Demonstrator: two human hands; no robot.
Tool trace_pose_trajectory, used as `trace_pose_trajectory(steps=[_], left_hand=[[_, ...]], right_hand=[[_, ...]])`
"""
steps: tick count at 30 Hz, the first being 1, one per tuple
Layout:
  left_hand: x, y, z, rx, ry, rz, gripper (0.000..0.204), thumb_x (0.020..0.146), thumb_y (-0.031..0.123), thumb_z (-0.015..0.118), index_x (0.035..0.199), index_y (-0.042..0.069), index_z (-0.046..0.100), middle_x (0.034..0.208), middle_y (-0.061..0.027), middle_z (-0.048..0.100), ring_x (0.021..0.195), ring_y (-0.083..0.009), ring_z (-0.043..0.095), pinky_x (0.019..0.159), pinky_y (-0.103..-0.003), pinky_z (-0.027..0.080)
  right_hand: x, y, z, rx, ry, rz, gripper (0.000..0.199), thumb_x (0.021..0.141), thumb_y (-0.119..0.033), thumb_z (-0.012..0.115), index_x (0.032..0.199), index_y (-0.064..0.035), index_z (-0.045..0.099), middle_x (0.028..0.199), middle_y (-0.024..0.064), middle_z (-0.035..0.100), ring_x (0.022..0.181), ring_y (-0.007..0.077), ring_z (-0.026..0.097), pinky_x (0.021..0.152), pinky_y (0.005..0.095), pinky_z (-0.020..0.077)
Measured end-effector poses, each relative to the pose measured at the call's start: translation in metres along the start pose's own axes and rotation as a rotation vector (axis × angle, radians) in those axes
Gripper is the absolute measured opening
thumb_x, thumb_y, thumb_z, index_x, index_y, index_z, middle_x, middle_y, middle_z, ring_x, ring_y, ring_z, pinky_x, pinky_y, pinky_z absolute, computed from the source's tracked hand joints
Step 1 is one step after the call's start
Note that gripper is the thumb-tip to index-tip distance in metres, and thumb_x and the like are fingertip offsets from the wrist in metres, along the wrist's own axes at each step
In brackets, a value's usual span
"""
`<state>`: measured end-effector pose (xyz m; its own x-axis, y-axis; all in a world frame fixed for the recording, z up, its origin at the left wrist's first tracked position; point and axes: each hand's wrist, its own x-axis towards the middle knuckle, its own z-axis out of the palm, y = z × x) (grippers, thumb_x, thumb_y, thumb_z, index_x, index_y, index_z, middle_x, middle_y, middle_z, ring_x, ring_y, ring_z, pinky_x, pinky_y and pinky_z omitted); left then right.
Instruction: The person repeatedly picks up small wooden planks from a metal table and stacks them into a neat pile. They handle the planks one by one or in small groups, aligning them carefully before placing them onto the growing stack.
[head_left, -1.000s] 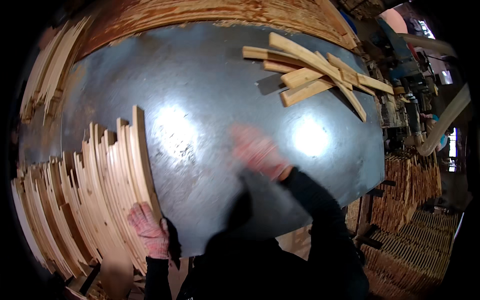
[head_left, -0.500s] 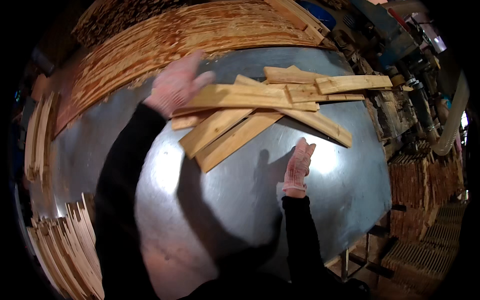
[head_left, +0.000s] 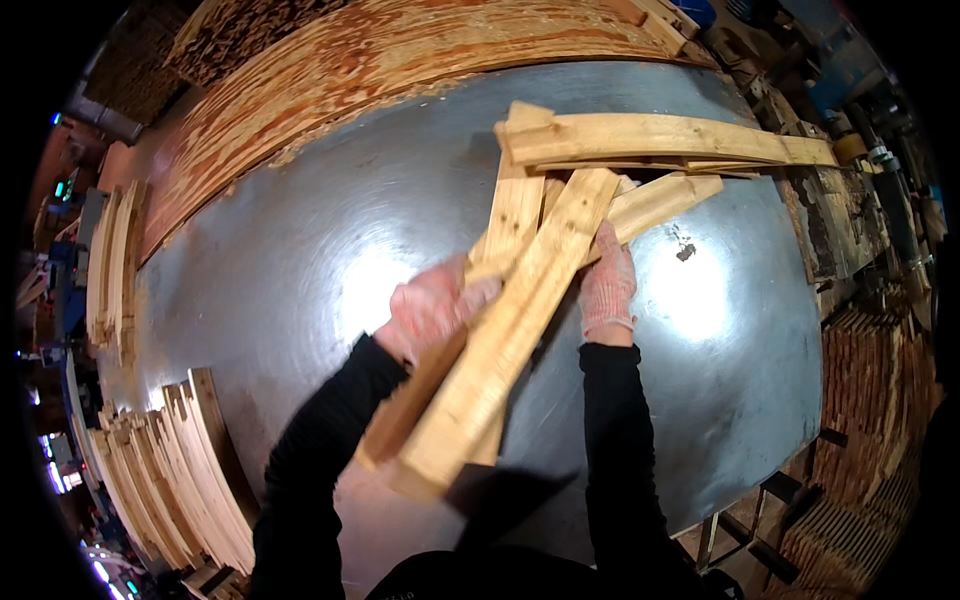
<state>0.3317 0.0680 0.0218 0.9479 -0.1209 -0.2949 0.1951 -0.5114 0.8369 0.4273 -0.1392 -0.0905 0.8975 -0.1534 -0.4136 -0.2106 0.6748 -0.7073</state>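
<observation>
Several short pale wooden boards (head_left: 520,315) lie crossed in a loose bundle at the middle of the metal tabletop, their near ends slanting toward me. My left hand (head_left: 435,308), in a pinkish knit glove, grips the bundle's left side, with its fingers bent against the wood. On the other side my right hand (head_left: 610,280), gloved alike, closes on the boards' right edge; its fingertips are partly hidden by the wood. Beyond both hands, more boards (head_left: 650,138) lie crosswise, one long piece on top.
The grey metal tabletop (head_left: 270,250) reflects bright light. Behind it lies a streaked wood sheet (head_left: 380,60). Upright pale slats (head_left: 175,470) stand at the near left, more strips (head_left: 115,265) farther back. Stacked wood (head_left: 860,400) and machinery (head_left: 850,90) are on the right.
My left hand has come down from the boards' far left end to their near side. My right hand has moved up onto them. Several boards have swung round toward me.
</observation>
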Motion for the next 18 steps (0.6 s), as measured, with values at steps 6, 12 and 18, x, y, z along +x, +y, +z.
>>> trace_pose_trajectory(steps=[6, 12, 18], left_hand=[[-0.16, -0.05, 0.091, 0.268, 0.261, -0.05, 0.058, 0.104, 0.042, 0.051, 0.134, -0.006, 0.049, 0.108, -0.0254, 0.067, 0.076, -0.0344, 0.066, 0.071, -0.04, 0.055], [-0.261, -0.023, 0.052, 0.479, 0.157, -0.134, 0.061, 0.096, 0.045, 0.064, 0.131, -0.005, 0.06, 0.102, -0.0241, 0.072, 0.08, -0.0256, 0.074, 0.065, -0.034, 0.059], [-0.099, 0.015, -0.024, 0.536, 0.541, 0.065, 0.09, 0.081, 0.045, 0.075, 0.149, 0.0, 0.039, 0.136, -0.0264, 0.056, 0.127, -0.0384, 0.055, 0.105, -0.047, 0.044]], right_hand=[[-0.08, 0.03, -0.06, -0.433, -0.246, 0.18, 0.05, 0.098, -0.024, 0.066, 0.136, 0.005, 0.051, 0.121, 0.0125, 0.065, 0.107, 0.0203, 0.062, 0.093, 0.031, 0.0501], [-0.102, -0.001, -0.036, -0.775, -0.119, -0.147, 0.081, 0.098, -0.033, 0.065, 0.153, 0.0107, 0.025, 0.137, 0.0195, 0.058, 0.123, 0.0259, 0.055, 0.106, 0.0326, 0.0412], [-0.041, -0.011, 0.063, -1.119, -0.03, -0.334, 0.083, 0.093, -0.04, 0.069, 0.148, 0.0119, 0.034, 0.144, 0.0247, 0.052, 0.135, 0.0348, 0.048, 0.112, 0.0349, 0.0356]])
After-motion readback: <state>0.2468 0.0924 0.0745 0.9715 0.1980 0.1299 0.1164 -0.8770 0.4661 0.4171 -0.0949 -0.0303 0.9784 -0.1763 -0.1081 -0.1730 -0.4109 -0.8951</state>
